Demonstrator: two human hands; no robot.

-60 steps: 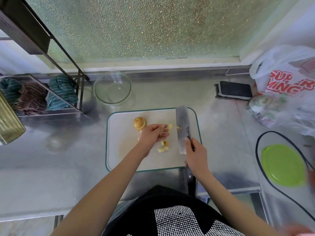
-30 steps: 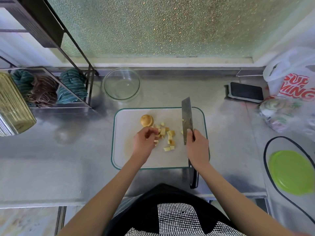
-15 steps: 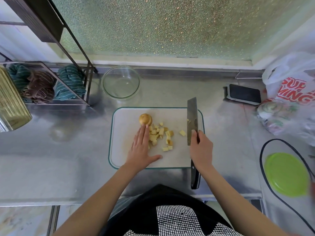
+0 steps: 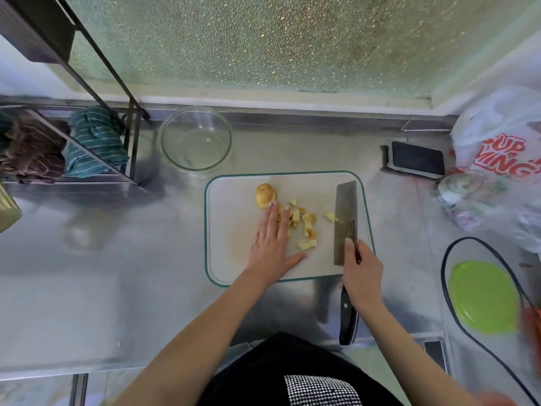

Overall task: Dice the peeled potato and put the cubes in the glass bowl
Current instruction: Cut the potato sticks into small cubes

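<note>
On the cutting board [image 4: 234, 230], flat left hand [image 4: 270, 244] corrals cubes [image 4: 306, 224] toward the knife [image 4: 345, 218] — right hand [image 4: 361, 271] gripping it — then lift together to the bowl [image 4: 196, 139].

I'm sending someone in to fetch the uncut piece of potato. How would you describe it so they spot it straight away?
Find the white cutting board with the green rim in the middle of the steel counter. Near its far left part, just beyond the fingertips of the left hand, sits the potato piece. It is the one rounded, brownish-yellow lump, while the potato cubes beside it are small and pale.
</note>
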